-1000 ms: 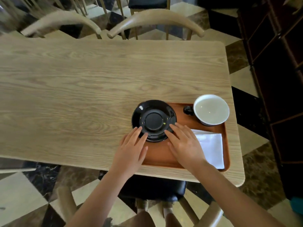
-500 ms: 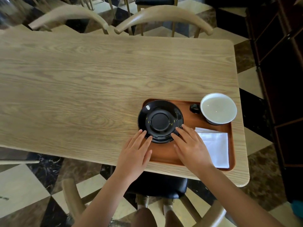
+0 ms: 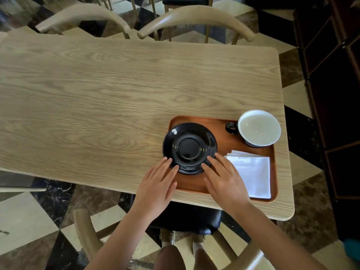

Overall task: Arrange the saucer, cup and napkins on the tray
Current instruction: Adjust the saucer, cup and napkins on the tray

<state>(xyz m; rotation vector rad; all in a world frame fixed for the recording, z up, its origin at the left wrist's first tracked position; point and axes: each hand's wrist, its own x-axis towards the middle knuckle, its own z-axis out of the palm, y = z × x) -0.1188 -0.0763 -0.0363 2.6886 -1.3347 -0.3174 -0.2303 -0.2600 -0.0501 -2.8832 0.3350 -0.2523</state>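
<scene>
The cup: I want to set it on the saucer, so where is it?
In the head view the cup stands in the tray's far right corner, beyond the napkins.

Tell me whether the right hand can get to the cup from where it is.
Probably yes. The right hand rests at the saucer, and only bare tray lies between it and the cup; the napkins sit flat, off to the side.
</scene>
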